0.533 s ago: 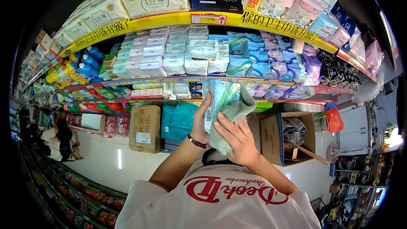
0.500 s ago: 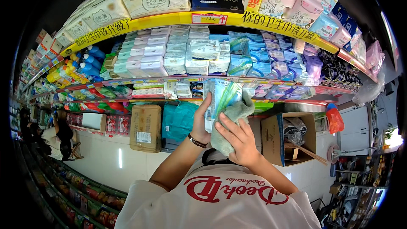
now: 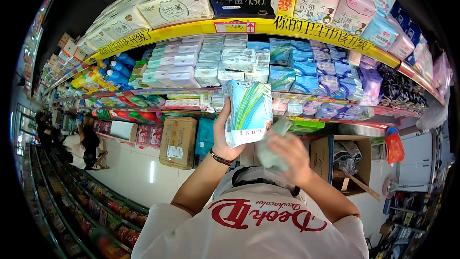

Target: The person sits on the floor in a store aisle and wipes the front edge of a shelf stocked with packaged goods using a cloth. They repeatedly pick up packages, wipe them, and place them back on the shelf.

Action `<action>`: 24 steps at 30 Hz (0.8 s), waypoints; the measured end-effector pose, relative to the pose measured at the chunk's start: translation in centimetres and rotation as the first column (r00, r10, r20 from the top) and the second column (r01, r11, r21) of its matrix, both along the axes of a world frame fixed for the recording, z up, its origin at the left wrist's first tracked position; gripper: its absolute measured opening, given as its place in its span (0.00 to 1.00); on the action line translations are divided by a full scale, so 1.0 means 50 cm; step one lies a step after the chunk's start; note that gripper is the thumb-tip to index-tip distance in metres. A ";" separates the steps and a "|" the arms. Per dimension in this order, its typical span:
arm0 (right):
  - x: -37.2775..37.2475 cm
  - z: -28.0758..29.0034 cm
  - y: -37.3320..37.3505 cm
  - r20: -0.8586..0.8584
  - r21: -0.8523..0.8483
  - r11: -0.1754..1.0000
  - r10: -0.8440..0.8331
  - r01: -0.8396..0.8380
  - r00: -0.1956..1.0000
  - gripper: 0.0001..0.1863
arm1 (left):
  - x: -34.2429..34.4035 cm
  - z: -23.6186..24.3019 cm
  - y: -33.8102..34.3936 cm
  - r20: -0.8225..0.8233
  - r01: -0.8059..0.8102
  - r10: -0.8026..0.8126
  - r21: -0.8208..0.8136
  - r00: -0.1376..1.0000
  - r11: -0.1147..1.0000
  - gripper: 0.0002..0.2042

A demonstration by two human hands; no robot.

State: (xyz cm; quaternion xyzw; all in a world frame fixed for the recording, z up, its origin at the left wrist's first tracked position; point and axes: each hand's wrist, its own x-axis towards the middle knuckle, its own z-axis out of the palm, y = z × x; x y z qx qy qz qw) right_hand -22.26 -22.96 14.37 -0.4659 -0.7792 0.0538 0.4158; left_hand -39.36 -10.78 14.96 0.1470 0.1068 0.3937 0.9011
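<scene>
My left hand (image 3: pixel 225 136) grips a light blue and white pack of sanitary pads (image 3: pixel 249 110) by its left side, with green streaks across its front. The pack stands upright before the shelf, its printed face toward me. A grey-green cloth (image 3: pixel 272 152) is bunched in my right hand (image 3: pixel 293 156), just right of the pack's lower corner. Motion blurs that hand and the cloth; a narrow gap seems to part them from the pack. On the shelf behind sits a similar green-streaked pack (image 3: pixel 281 77) among stacked pastel packs (image 3: pixel 184 60).
A yellow-edged upper shelf (image 3: pixel 189 28) with large packs juts out above. Below stand a sealed carton (image 3: pixel 178 141), a teal bag (image 3: pixel 205 134) and an open cardboard box (image 3: pixel 322 163) with sticks poking out. Another person (image 3: pixel 74 146) is at the far left, beside shelving.
My right hand and the cloth have come off the pack, moving right. The pack's front, partly covered before, now shows fully and faces me more squarely. The view has shifted slightly.
</scene>
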 end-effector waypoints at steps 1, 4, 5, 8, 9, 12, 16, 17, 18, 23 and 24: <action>0.030 -0.008 -0.001 -0.288 -0.066 0.997 -0.045 0.027 0.957 0.29 | 0.000 0.003 -0.006 -0.068 0.009 -0.004 0.062 0.998 0.998 0.30; 0.074 0.036 0.036 -0.712 -0.062 0.996 -0.090 0.066 0.697 0.25 | 0.011 0.004 0.005 -0.455 0.118 0.381 0.752 0.805 0.649 0.38; 0.080 0.079 0.046 -0.613 -0.035 0.999 -0.011 -0.013 0.790 0.24 | 0.015 0.005 0.005 -0.480 0.254 0.483 0.850 0.732 0.461 0.39; 0.078 0.096 0.080 -0.229 -0.093 0.978 0.163 -0.189 0.960 0.21 | 0.038 0.035 -0.016 -0.512 0.405 0.479 0.859 0.713 0.314 0.43; 0.091 0.081 0.091 -0.292 -0.043 0.977 0.187 -0.208 0.938 0.20 | 0.042 0.037 -0.023 -0.518 0.400 0.483 0.855 0.706 0.331 0.44; 0.106 0.044 0.114 -0.659 -0.129 0.951 0.129 -0.280 0.741 0.18 | 0.052 0.045 -0.019 -0.534 0.399 0.419 0.839 0.734 0.370 0.47; 0.159 -0.070 0.118 -0.853 -0.513 0.740 -0.383 -0.435 0.355 0.16 | 0.072 0.036 -0.031 -0.524 0.350 0.363 0.823 0.770 0.447 0.46; 0.168 -0.079 0.117 -0.895 -0.432 0.732 -0.418 -0.526 0.155 0.17 | 0.079 0.038 -0.030 -0.517 0.339 0.385 0.831 0.764 0.442 0.46; 0.177 -0.084 0.118 -0.890 -0.337 0.727 -0.453 -0.598 -0.050 0.18 | 0.086 0.042 -0.028 -0.510 0.329 0.409 0.838 0.757 0.436 0.45; 0.203 -0.085 0.126 -0.866 -0.327 0.780 -0.474 -0.534 -0.162 0.19 | 0.169 0.106 -0.008 -0.227 0.830 0.926 0.541 0.303 -0.139 0.33; 0.218 -0.084 0.129 -0.895 -0.339 0.831 -0.429 -0.441 -0.121 0.18 | 0.180 0.104 -0.008 -0.193 0.877 0.942 0.453 0.275 -0.163 0.32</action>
